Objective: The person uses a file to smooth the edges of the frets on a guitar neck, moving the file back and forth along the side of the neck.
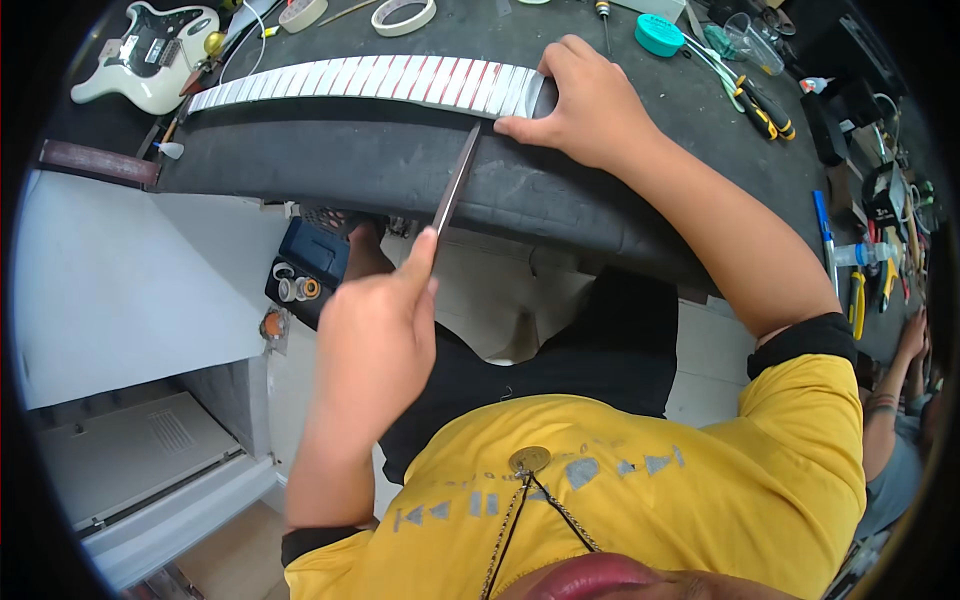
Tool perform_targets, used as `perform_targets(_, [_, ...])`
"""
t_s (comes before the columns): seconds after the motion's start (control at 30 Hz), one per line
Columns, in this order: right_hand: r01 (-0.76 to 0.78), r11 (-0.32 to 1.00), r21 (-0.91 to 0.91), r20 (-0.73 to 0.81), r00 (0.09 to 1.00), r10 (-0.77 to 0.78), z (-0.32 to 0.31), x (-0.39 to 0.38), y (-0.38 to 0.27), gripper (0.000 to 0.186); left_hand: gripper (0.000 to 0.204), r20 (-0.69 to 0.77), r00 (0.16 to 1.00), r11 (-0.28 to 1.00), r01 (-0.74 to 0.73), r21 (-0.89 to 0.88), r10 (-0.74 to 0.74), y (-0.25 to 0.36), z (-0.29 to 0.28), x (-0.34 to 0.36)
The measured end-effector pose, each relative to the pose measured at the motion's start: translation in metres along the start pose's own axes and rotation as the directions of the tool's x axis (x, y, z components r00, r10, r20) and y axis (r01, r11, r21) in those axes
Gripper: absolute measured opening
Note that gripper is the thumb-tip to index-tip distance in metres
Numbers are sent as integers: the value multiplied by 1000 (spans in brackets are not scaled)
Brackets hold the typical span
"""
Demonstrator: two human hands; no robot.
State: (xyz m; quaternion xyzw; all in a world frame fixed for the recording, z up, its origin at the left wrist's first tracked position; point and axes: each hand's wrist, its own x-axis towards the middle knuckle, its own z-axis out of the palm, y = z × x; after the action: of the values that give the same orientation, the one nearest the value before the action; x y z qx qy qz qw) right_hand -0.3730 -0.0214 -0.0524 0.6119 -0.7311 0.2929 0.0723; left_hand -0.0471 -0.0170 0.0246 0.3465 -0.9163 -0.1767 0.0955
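Note:
A long guitar neck [400, 80] lies across the dark padded bench, its fretboard covered in pale tape strips with red lines between several of them. My right hand [590, 100] grips its right end, thumb on the near edge and fingers over the far side. My left hand [385, 320] is closed round a slim, tapered metal file [458, 182], index finger stretched along it. The file points up and away, its tip by the neck's near edge close to my right thumb. Whether the tip touches the neck, I cannot tell. My left palm hides the file's handle.
Behind the neck are masking tape rolls [403, 14], a screwdriver [603, 10] and a turquoise round container [659, 35]. A white guitar body [150, 55] lies far left. Yellow-black pliers [762, 108] rest at right, near another person's arm [890, 390]. An open toolbox [312, 255] stands below the bench.

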Motion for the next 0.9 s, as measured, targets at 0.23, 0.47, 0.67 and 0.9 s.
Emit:
perform_targets(0.23, [18,999,-49,6,1000,-17,3,0,1,69,51,-16,998,999,-53,-5,53,0,-12,-23])
perform_targets(0.47, [-28,999,-22,113,993,30,-8,-4,-12,76,51,-77,995,998,-59,-16,58,-4,14,-14])
perform_targets(0.67, [21,999,-39,89,996,-18,-2,-2,-12,76,35,-78,988,990,-135,-38,132,4,22,124])
perform_targets(0.9, [22,999,-29,36,999,-20,-1,-9,-5,70,43,-143,980,991,-135,18,136,-8,35,33])
